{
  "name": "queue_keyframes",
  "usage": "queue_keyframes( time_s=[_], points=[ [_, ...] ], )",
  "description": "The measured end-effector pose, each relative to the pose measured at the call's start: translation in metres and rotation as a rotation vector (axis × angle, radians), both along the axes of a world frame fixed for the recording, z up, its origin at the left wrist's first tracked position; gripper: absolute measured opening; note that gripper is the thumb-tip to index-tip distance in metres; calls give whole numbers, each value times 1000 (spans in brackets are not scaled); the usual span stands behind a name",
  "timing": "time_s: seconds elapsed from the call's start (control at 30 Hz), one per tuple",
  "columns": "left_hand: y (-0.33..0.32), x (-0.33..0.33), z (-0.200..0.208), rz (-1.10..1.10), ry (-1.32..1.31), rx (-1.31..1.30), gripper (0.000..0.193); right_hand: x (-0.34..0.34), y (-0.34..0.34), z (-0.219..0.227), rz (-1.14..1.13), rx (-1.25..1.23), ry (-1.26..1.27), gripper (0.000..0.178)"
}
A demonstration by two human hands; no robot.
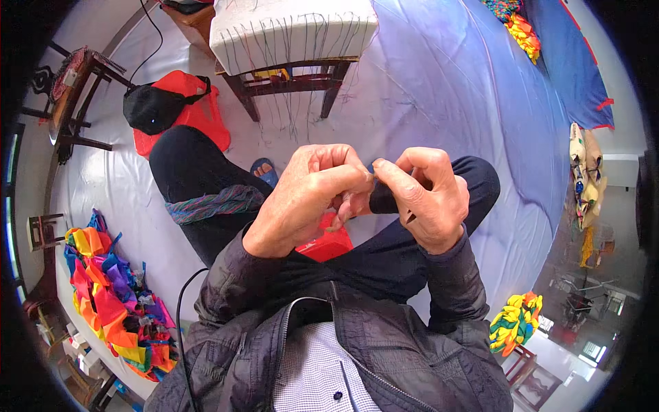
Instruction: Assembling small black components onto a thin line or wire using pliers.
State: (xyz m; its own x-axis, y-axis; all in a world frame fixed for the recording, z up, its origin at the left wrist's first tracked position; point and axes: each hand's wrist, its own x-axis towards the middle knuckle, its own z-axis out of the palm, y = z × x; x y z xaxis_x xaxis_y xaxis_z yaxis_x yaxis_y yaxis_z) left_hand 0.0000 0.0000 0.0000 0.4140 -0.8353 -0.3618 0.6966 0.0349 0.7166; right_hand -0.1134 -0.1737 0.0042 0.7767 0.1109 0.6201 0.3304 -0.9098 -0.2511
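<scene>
The person sits cross-legged on a pale, shiny plastic floor sheet (439,89), and both hands meet in front of the chest, above the lap. The left hand (302,196) is curled, with thumb and forefinger pinched together at their tips. The right hand (422,196) faces it, its thumb and forefinger also pinched, so that the fingertips of the 2 hands touch. What they pinch is too thin to make out; it may be a thread, but I cannot tell.

Just beneath the hands, on the dark trousers, lies a small red fabric piece (328,244), partly hidden by the left wrist. A twisted skein of multicoloured yarn (216,204) rests across the left knee, apart from the hands.

Beyond the knees stands a dark wooden stool (288,79) topped with a white cushion (292,31), from which many thin threads hang down. To its left a black pouch (154,106) lies on a red bag (195,113) on the floor sheet. A foot in a blue sandal (264,170) shows between the knees.

At the lower left sits a heap of bright multicoloured cloth strips (113,305). A smaller yellow and green bundle (515,323) lies at the lower right, and a blue tarpaulin (570,62) covers the upper right. The person wears a dark quilted jacket (412,350) over a checked shirt.
</scene>
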Motion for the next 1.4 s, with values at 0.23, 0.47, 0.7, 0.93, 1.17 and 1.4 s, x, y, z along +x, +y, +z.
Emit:
queue_keyframes(
  time_s=[0.23, 0.47, 0.7, 0.93, 1.17, 1.4],
  points=[
    [1, 1, 7, -14, -47, 41, 13, 3, 1, -4, -5, 41, -29, 59],
    [2, 1, 2, -14, -71, 55, 13, 3, 0, -4, -4, 27, -9, 51],
    [4, 1, 4, -23, -72, 69, 13, 6, 6, -4, -28, 62, -23, 39],
    [4, 2, 4, -22, -95, 71, 12, 2, 0, -4, 33, 15, 63, 52],
    [4, 2, 7, -34, -106, 77, 12, 0, -3, -8, -7, 183, 1, 46],
    [4, 1, 6, -33, -132, 93, 12, -3, -2, 0, 46, 241, -23, 48]
  ],
)
